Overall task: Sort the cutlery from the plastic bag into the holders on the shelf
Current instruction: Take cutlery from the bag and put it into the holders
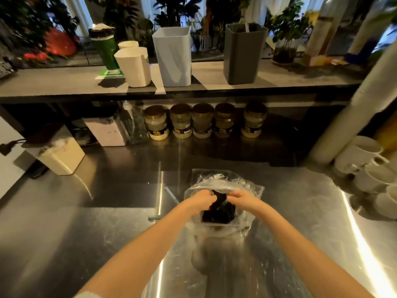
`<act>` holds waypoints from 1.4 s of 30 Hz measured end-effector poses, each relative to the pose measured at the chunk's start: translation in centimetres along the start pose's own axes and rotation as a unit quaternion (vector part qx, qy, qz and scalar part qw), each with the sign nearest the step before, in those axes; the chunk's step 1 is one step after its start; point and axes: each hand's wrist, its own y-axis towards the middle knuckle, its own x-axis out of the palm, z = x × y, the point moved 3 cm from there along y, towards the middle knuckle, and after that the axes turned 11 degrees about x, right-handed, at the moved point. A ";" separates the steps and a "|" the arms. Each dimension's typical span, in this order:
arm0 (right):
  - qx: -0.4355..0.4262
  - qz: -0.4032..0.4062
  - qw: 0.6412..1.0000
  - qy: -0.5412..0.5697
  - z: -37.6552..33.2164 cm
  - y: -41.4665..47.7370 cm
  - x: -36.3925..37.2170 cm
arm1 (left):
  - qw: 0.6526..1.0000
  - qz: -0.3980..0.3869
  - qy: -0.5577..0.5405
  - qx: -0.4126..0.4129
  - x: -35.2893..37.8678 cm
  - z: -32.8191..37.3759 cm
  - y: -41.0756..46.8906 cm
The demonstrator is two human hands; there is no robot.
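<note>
A clear plastic bag [223, 181] lies on the steel counter in front of me, with a dark bundle of black cutlery [217, 214] inside. My left hand [199, 200] and my right hand [243, 198] are both at the bag's mouth, fingers curled into the dark bundle between them. On the shelf above stand the holders: a short white one [134, 67], a tall pale one [174, 57] and a tall grey one [243, 53].
Several jars [202, 121] line the back of the counter under the shelf, with white containers [62, 155] at the left. White cups [369, 168] are stacked at the right beside a tall white roll [352, 117]. A green cup [106, 50] stands on the shelf.
</note>
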 end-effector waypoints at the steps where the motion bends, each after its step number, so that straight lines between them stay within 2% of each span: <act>1: 0.001 0.009 1.000 -0.011 -0.1 0.0 -0.3 | 0.999 0.021 0.044 0.009 -0.2 0.0 0.5; 4: 0.032 0.016 0.998 -0.061 0.2 0.7 -0.5 | 0.991 0.059 0.118 0.001 -0.5 -0.6 2.0; 7: 0.056 0.018 0.994 -0.091 0.7 1.6 -0.3 | 0.985 0.044 0.163 -0.021 0.4 -0.9 3.2; 12: 0.047 -0.035 0.998 0.026 1.9 3.0 0.4 | 0.978 0.037 0.185 -0.084 2.1 -0.6 5.5; 18: 0.046 -0.096 0.993 0.048 4.3 4.0 1.1 | 0.980 0.035 0.150 -0.128 3.3 -2.3 6.1; 22: 0.031 -0.118 0.989 0.089 4.7 4.0 1.0 | 0.977 0.081 0.150 -0.129 2.6 -3.0 6.6; 26: 0.032 -0.107 0.989 0.095 4.6 3.9 1.1 | 0.982 0.080 0.078 -0.155 2.3 -3.6 5.5; 29: 0.033 -0.092 0.992 0.085 4.7 3.7 1.3 | 0.983 0.070 -0.026 -0.168 2.4 -4.2 5.4; 35: 0.019 -0.082 0.995 0.055 4.0 2.9 2.1 | 0.958 0.026 -0.203 -0.199 3.1 -4.1 4.2; 39: 0.009 -0.081 0.992 0.094 4.1 2.5 2.4 | 0.951 -0.002 -0.244 -0.188 2.7 -3.7 3.6; 42: -0.008 -0.106 0.987 0.120 3.8 1.9 2.2 | 0.942 0.008 -0.277 -0.188 2.1 -3.4 3.5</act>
